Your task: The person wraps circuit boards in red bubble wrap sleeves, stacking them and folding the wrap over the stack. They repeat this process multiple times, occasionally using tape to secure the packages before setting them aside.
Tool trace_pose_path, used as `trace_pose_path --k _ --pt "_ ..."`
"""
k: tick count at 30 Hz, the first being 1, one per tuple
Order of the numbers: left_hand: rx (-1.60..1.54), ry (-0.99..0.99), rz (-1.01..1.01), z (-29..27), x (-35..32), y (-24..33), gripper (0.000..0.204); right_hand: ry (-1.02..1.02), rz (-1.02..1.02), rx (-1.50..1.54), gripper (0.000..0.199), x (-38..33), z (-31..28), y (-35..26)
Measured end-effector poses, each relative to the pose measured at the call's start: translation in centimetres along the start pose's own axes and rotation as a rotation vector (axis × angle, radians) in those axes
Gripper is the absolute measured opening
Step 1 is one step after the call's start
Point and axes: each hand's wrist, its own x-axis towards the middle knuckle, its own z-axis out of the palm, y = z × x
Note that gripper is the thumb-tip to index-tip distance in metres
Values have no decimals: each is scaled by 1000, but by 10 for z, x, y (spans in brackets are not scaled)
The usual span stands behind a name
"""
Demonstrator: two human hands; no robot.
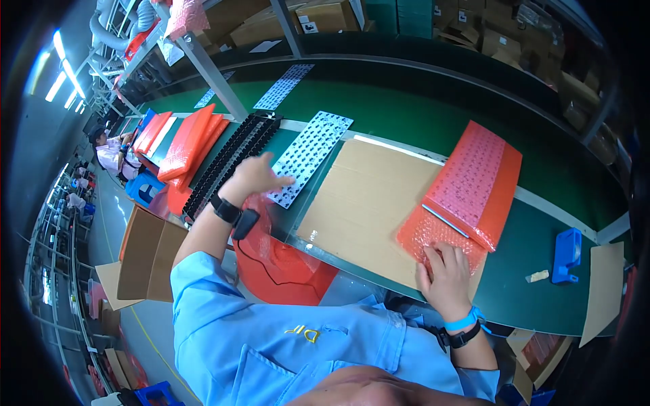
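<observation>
My left hand (255, 176) reaches out over the near end of a white perforated panel (309, 155) lying on the green bench, fingers spread and touching or just above it. My right hand (447, 267) presses flat on the open end of a red bubble-wrap bag (440, 233) lying on a sheet of brown cardboard (369, 199). A stack of filled red bubble bags (477, 179) lies just beyond, with a similar panel showing through the top one. Both wrists wear bands.
A black ribbed tray stack (233, 162) and more red bags (189, 142) lie left of the panel. A blue tape dispenser (567, 254) sits at the right. Green conveyor belt (406, 115) carries more panels behind. Cardboard boxes (145, 254) stand on the floor; another person (112, 152) sits far left.
</observation>
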Motion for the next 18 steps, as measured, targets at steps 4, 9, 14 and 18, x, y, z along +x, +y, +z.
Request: trace_pose_path --k 4,9,14,18 --pt "-334 172 -52 -39 99 -41 57 -4 3 -38 31 1 -3 -4" --pt "-80 97 -324 -23 241 -99 47 -51 17 12 32 5 -2 -6" --pt "-424 60 -480 19 277 -84 72 -80 51 20 33 11 -4 -4" --pt "-864 -45 -550 6 259 -47 90 -110 83 20 34 14 -7 -2"
